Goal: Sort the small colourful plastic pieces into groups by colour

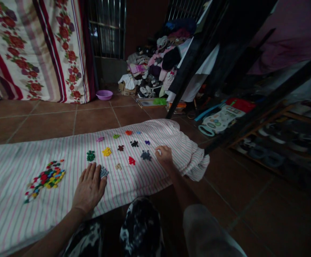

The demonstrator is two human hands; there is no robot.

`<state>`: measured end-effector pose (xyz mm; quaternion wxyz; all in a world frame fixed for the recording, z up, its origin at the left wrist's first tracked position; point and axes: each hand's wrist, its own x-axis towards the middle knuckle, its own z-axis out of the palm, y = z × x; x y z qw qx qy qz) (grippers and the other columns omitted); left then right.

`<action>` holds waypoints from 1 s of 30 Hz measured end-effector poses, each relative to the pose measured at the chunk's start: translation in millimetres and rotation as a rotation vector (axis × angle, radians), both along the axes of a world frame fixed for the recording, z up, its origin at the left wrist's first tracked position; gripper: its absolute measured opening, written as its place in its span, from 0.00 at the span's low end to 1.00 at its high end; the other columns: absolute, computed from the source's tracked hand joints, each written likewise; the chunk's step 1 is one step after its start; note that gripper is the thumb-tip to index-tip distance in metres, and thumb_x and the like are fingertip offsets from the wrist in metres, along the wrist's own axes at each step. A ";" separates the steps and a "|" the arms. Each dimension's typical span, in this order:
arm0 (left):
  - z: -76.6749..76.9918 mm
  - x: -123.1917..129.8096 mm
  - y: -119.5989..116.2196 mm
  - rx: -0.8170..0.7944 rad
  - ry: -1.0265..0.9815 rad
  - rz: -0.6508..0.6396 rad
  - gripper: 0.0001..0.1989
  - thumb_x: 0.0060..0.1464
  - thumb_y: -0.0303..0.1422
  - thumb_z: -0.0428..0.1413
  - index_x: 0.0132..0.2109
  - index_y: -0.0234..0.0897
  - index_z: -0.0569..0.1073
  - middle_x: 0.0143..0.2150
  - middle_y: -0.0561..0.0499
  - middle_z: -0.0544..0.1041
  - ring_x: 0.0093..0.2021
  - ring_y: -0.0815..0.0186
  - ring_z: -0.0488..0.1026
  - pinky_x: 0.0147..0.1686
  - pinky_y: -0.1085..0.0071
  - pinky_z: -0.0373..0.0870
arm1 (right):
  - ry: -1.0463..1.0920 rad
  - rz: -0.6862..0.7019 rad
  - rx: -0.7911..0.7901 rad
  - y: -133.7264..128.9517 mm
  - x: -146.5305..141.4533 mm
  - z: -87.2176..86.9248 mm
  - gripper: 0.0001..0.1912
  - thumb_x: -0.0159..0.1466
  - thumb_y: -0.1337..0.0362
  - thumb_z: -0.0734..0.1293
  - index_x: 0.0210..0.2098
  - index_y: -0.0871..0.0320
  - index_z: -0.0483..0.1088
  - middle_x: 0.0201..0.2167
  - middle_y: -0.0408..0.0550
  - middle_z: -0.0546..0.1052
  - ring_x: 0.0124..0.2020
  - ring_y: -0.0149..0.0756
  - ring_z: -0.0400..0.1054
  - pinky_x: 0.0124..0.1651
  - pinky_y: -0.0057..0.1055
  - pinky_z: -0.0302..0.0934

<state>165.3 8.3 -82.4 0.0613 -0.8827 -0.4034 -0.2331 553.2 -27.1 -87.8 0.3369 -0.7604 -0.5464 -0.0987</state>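
Note:
My left hand (pixel 90 187) lies flat with its fingers stretched out on the striped cloth (pixel 72 200), its thumb side against a small grey pile (pixel 104 172). Past its fingertips is a dark green pile (pixel 90 155). My right hand (pixel 164 156) is closed in a pinch low over the cloth, a small white piece (pixel 159 151) showing at the fingertips. Nearest to it are a dark grey pile (pixel 146 155) and a few blue pieces (pixel 147 142). Yellow (pixel 106 151), red (pixel 131 160), black (pixel 134 144), brown (pixel 120 148) and beige (pixel 118 166) pieces lie between the hands.
A mixed heap of coloured pieces (pixel 47 177) lies left of my left hand. Pink (pixel 100 139), light green (pixel 116 136) and orange (pixel 128 132) pieces lie along the far side. Beyond are a purple basin (pixel 104 94), a clothes pile (pixel 158 64), dark poles and a shoe rack (pixel 275 139).

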 end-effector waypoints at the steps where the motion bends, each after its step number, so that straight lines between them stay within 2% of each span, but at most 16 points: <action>1: 0.3 0.6 -0.1 0.002 0.010 0.013 0.26 0.60 0.41 0.41 0.57 0.29 0.66 0.59 0.34 0.70 0.66 0.48 0.58 0.60 0.48 0.59 | -0.007 -0.006 0.008 0.2 -0.6 -0.6 0.07 0.56 0.69 0.61 0.30 0.58 0.72 0.32 0.49 0.74 0.40 0.40 0.65 0.50 0.37 0.55; 7: 1.3 2.4 -0.6 0.006 0.029 0.035 0.27 0.60 0.41 0.41 0.58 0.25 0.67 0.60 0.31 0.68 0.66 0.48 0.57 0.61 0.49 0.58 | -0.019 -0.002 0.054 -0.6 -0.9 3.6 0.08 0.59 0.67 0.61 0.28 0.58 0.72 0.33 0.50 0.76 0.41 0.39 0.68 0.50 0.35 0.57; 12: 0.8 2.0 -0.5 0.013 0.030 0.025 0.26 0.61 0.41 0.41 0.56 0.27 0.68 0.59 0.33 0.69 0.65 0.48 0.58 0.61 0.48 0.58 | 0.010 0.040 0.071 4.9 -0.6 22.6 0.12 0.63 0.63 0.60 0.30 0.57 0.74 0.36 0.51 0.78 0.40 0.38 0.70 0.49 0.33 0.58; 17: 1.4 2.8 -1.0 0.039 0.021 0.026 0.27 0.61 0.41 0.41 0.57 0.26 0.68 0.60 0.33 0.69 0.66 0.48 0.58 0.60 0.49 0.59 | 0.041 0.037 -0.108 27.2 -7.4 42.4 0.11 0.62 0.65 0.61 0.34 0.57 0.76 0.36 0.50 0.79 0.39 0.37 0.70 0.45 0.30 0.59; 20: 2.8 3.7 -1.8 0.054 0.031 0.052 0.28 0.62 0.42 0.40 0.57 0.25 0.68 0.60 0.32 0.68 0.65 0.49 0.59 0.60 0.50 0.60 | 0.064 -0.037 -0.218 38.0 -8.5 47.0 0.11 0.62 0.68 0.62 0.36 0.56 0.76 0.35 0.48 0.79 0.38 0.35 0.70 0.43 0.28 0.59; 22: 3.9 4.1 -2.0 0.062 0.051 0.063 0.28 0.62 0.42 0.40 0.57 0.24 0.68 0.60 0.32 0.68 0.64 0.49 0.60 0.60 0.50 0.60 | 0.063 -0.042 -0.238 42.7 -7.2 47.8 0.12 0.62 0.69 0.61 0.38 0.56 0.76 0.37 0.48 0.79 0.39 0.35 0.70 0.44 0.27 0.60; 30: 5.4 3.6 -2.3 0.062 0.074 0.051 0.28 0.61 0.41 0.41 0.58 0.24 0.66 0.60 0.33 0.68 0.64 0.49 0.60 0.60 0.51 0.60 | -0.017 0.178 -0.364 59.8 -10.9 49.3 0.16 0.57 0.72 0.66 0.44 0.54 0.76 0.45 0.48 0.77 0.46 0.37 0.69 0.53 0.31 0.58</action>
